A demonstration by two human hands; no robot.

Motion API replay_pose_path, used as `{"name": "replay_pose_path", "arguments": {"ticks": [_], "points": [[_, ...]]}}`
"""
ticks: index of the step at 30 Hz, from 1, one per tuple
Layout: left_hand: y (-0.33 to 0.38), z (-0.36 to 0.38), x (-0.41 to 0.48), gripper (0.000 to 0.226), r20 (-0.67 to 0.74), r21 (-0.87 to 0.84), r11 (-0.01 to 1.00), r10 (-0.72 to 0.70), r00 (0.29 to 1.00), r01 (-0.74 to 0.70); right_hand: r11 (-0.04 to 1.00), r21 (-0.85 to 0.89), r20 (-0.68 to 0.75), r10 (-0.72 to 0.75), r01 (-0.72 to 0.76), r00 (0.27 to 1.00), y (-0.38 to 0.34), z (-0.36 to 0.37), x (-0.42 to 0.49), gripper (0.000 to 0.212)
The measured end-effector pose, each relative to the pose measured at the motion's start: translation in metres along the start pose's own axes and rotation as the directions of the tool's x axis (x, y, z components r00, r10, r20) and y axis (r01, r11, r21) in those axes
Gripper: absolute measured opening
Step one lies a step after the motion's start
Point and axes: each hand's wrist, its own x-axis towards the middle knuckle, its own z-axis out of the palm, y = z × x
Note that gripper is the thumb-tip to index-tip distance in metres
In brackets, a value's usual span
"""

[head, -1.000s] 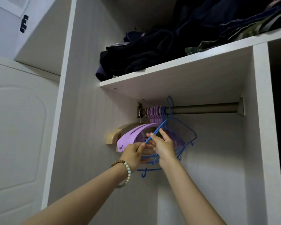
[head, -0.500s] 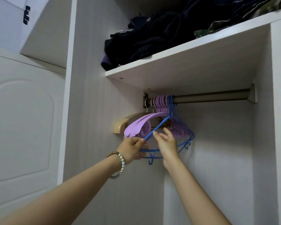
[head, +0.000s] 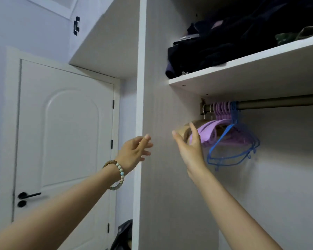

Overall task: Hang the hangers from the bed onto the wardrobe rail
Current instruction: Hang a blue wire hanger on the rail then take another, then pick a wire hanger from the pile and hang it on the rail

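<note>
Both hands are held open and empty, well apart, the left hand point(head: 134, 152) outside the wardrobe and the right hand point(head: 188, 148) inside it. Just right of the right hand, blue hangers point(head: 234, 114) and purple hangers point(head: 209, 130) are hooked on the rail point(head: 278, 104), their long axes crossing it. The bed is not shown.

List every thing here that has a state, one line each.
left hand, open, holds nothing
right hand, open, holds nothing, in front of the tan hanger
blue hangers, hooked on the rail, free of both hands
purple hangers, hooked on the rail
tan hanger, hung at the rail's left end
rail, bare right of the blue hangers
door, shut
dark clothes, piled on the shelf
</note>
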Motion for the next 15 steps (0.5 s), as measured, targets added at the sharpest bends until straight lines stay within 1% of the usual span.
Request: {"name": "replay_pose_path", "arguments": {"ticks": [3,6,9,11,12,14,15], "points": [[-0.016,-0.064,-0.026,0.04,-0.095,0.081,0.996,-0.014,0.995,0.022,1.0,0.01,0.149,0.02,-0.021,0.989,-0.004,0.051,-0.035,0.071],[-0.036,-0.133,-0.057,0.04,-0.206,0.177,0.981,-0.041,0.978,0.079,0.996,0.006,0.326,0.08,-0.087,0.942,-0.005,0.111,-0.073,0.07],[-0.064,-0.206,-0.1,0.043,-0.296,0.272,0.944,-0.104,0.95,0.187,0.991,-0.025,0.471,0.129,-0.133,0.873,-0.005,0.179,-0.117,0.071],[-0.086,-0.254,-0.133,0.044,-0.368,0.31,0.91,-0.151,0.917,0.274,0.986,-0.039,0.548,0.154,-0.159,0.822,-0.006,0.225,-0.15,0.073],[-0.098,-0.283,-0.158,0.045,-0.41,0.327,0.885,-0.183,0.893,0.331,0.983,-0.06,0.595,0.177,-0.176,0.784,-0.006,0.253,-0.175,0.073],[-0.113,-0.314,-0.192,0.046,-0.434,0.344,0.85,-0.233,0.87,0.399,0.979,-0.08,0.651,0.194,-0.189,0.734,-0.001,0.283,-0.206,0.074],[-0.124,-0.338,-0.219,0.046,-0.466,0.332,0.828,-0.272,0.842,0.452,0.975,-0.095,0.702,0.208,-0.2,0.681,0.002,0.308,-0.233,0.074]]}}
